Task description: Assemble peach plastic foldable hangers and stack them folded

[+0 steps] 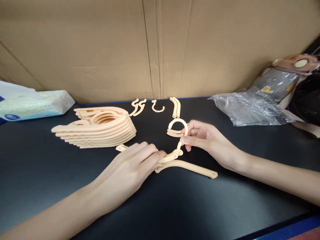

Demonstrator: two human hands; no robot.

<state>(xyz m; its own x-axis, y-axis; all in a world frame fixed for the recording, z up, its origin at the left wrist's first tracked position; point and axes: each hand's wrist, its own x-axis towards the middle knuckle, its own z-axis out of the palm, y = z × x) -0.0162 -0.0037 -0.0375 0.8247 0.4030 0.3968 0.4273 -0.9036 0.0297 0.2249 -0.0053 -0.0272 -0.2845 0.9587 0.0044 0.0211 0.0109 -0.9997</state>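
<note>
A peach plastic folding hanger [186, 166] lies on the black table [175, 206] between my hands. My left hand [130, 170] is closed over its left arm near the pivot, fingers pressed together on the plastic. My right hand [207, 140] pinches the hanger's curved hook [178, 125] just above the pivot. The hanger's right arm stretches out flat toward the right. A stack of several identical folded hangers [96, 128] sits left of centre, just beyond my left hand.
Loose peach hook pieces [157, 106] and arm pieces [175, 106] lie near the cardboard wall [160, 46]. A tissue pack [32, 103] rests at far left. Crumpled clear plastic [247, 108] and a lidded bottle [280, 80] sit at right.
</note>
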